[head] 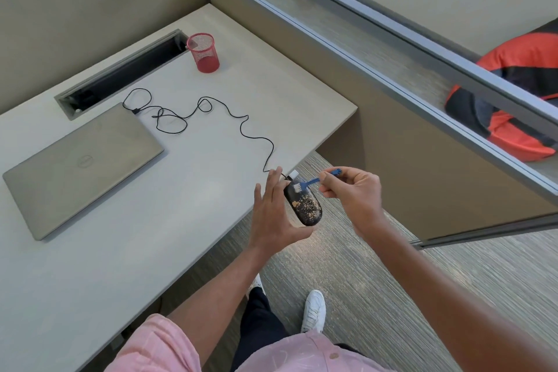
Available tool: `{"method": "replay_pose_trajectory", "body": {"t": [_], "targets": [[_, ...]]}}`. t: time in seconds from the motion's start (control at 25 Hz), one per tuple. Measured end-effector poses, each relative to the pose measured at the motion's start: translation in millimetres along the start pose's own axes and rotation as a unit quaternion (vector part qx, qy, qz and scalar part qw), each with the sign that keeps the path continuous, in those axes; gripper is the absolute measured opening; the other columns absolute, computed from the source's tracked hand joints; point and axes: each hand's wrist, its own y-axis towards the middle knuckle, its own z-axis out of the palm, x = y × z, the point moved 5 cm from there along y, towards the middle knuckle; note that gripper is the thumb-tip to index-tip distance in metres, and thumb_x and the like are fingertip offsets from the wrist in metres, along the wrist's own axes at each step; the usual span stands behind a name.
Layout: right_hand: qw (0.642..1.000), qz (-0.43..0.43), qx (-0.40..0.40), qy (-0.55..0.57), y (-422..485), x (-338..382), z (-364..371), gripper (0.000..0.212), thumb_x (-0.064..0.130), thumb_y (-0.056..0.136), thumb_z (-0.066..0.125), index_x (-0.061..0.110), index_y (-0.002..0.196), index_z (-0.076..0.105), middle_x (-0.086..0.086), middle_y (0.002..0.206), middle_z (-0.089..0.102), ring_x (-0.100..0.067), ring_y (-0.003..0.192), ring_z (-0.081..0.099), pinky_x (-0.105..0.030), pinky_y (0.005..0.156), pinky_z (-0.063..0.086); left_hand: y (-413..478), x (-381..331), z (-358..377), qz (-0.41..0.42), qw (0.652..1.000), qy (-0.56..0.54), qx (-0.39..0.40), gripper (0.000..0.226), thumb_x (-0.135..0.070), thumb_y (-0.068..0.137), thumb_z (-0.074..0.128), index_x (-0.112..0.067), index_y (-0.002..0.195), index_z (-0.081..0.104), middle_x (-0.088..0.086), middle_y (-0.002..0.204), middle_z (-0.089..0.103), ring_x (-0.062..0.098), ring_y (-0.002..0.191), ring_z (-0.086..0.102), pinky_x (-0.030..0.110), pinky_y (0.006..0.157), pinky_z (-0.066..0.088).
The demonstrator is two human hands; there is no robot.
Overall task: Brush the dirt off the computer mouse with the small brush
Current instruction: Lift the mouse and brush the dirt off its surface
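A person holds a dirty computer mouse past a desk's edge and brushes it.

From the left: a closed grey laptop (81,166) lies on the pale desk (145,251), a red mesh cup (203,52) stands behind it, and a black cable (241,127) winds across to the black mouse (303,203). The left hand (274,214) cradles the mouse, speckled with tan dirt, fingers spread. The right hand (353,193) pinches a small blue brush (314,180), its white bristles touching the mouse's front end.
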Motion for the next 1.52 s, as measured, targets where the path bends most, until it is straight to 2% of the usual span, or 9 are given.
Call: {"method": "replay_pose_trajectory", "body": {"t": [0.12, 0.4, 0.52, 0.72, 0.92, 1.08, 1.52], "targets": [[0.999, 0.005, 0.007, -0.032, -3, -1, -1, 0.003, 0.012, 0.093, 0.091, 0.01, 0.095, 0.089, -0.018, 0.08, 0.083, -0.024, 0.072, 0.077, -0.031, 0.072, 0.068, 0, 0, -2, 0.001, 1.0, -0.007, -0.003, 0.111, -0.069, 0.066, 0.093, -0.015, 0.15, 0.045, -0.001, 0.183, 0.021, 0.014, 0.173, 0.005, 0.065, 0.137, 0.014], [0.999, 0.002, -0.038, -0.029, 3, -1, -17, 0.004, 0.011, 0.093, 0.091, 0.01, 0.095, 0.089, -0.016, 0.079, 0.084, -0.02, 0.068, 0.076, -0.029, 0.071, 0.067, -4, 4, -4, 0.008, 1.0, 0.005, 0.0, 0.111, -0.072, 0.067, 0.091, -0.013, 0.15, 0.046, 0.0, 0.182, 0.021, 0.016, 0.173, 0.007, 0.065, 0.137, 0.015], [0.999, 0.018, -0.03, -0.001, 3, -1, -8, 0.005, 0.009, 0.092, 0.091, 0.006, 0.095, 0.088, -0.02, 0.08, 0.083, -0.02, 0.068, 0.076, -0.027, 0.068, 0.066, -4, 4, -5, 0.013, 1.0, 0.007, 0.0, 0.112, -0.072, 0.067, 0.091, -0.013, 0.151, 0.045, 0.0, 0.183, 0.021, 0.017, 0.173, 0.007, 0.066, 0.137, 0.016], [0.997, 0.069, -0.035, 0.029, 0, -3, -4, 0.008, 0.005, 0.094, 0.088, -0.002, 0.097, 0.086, -0.034, 0.091, 0.08, -0.024, 0.071, 0.075, -0.031, 0.071, 0.067, -5, 4, -8, 0.011, 1.0, -0.002, -0.009, 0.112, -0.074, 0.067, 0.089, -0.014, 0.151, 0.046, -0.001, 0.183, 0.021, 0.018, 0.173, 0.01, 0.062, 0.137, 0.011], [0.995, 0.072, -0.062, 0.035, 0, 1, -15, 0.012, 0.003, 0.095, 0.087, -0.008, 0.1, 0.083, -0.025, 0.083, 0.078, -0.021, 0.065, 0.072, -0.028, 0.067, 0.065, -7, 9, -9, 0.003, 1.0, -0.003, -0.012, 0.112, -0.077, 0.067, 0.088, -0.015, 0.15, 0.046, -0.001, 0.183, 0.022, 0.017, 0.173, 0.01, 0.06, 0.138, 0.011], [0.994, 0.088, -0.038, 0.055, -2, 1, -5, 0.012, 0.004, 0.094, 0.087, -0.007, 0.099, 0.084, -0.02, 0.081, 0.079, -0.018, 0.063, 0.074, -0.027, 0.067, 0.066, -8, 8, -8, 0.004, 1.0, -0.006, -0.007, 0.113, -0.076, 0.066, 0.09, -0.016, 0.15, 0.045, -0.002, 0.183, 0.021, 0.015, 0.173, 0.008, 0.061, 0.138, 0.01], [0.991, 0.113, -0.051, 0.054, -3, -2, -10, 0.013, 0.003, 0.094, 0.087, -0.008, 0.1, 0.083, -0.019, 0.082, 0.08, -0.019, 0.063, 0.074, -0.025, 0.066, 0.066, -10, 12, -9, -0.006, 1.0, -0.022, -0.014, 0.112, -0.08, 0.066, 0.089, -0.019, 0.149, 0.045, -0.002, 0.182, 0.023, 0.013, 0.173, 0.008, 0.062, 0.138, 0.012]]}}
